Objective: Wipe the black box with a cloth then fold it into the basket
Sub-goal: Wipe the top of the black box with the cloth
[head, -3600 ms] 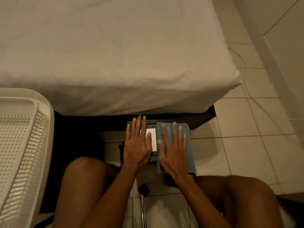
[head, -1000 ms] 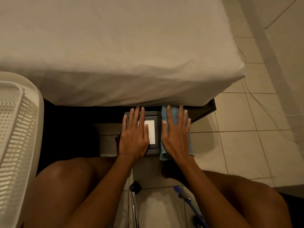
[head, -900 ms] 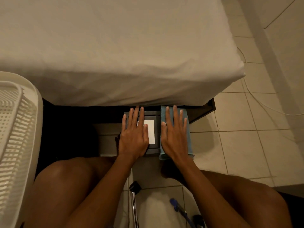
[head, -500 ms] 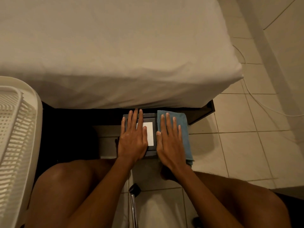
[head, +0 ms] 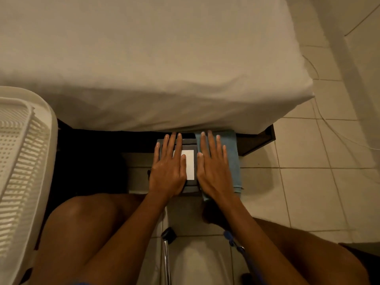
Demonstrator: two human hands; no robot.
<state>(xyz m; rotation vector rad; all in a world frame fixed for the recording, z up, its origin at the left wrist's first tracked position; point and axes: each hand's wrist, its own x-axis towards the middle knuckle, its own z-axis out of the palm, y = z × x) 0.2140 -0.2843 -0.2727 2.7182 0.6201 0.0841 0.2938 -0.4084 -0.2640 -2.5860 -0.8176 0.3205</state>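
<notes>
A black box [head: 190, 187] bearing a white rectangular label [head: 190, 164] sits low in the centre of the frame, at the foot of a bed and just under the overhang of its sheet. A person's left hand [head: 167, 169] lies flat on the box lid, fingers straight and spread, with the thumb across the label's left edge. Immediately to the right, the right hand [head: 213, 171] presses palm-down, fingers straight, on a folded blue cloth [head: 232, 157] that runs along the box's right edge. How far the box reaches beneath the cloth cannot be told. The two hands lie side by side, thumbs nearly meeting, and neither grips anything.

The person's bare knees fill the lower left and lower right of the frame. Between them, a metal leg with a dark cap [head: 167, 254] stands on the floor.

A white perforated plastic basket [head: 22, 161] occupies the left edge of the frame, well apart from the box. The bed [head: 144, 68], draped in a pale sheet, fills the upper half. Pale tiled floor [head: 308, 192] spreads to the right, where a thin cable [head: 321, 114] trails across it.
</notes>
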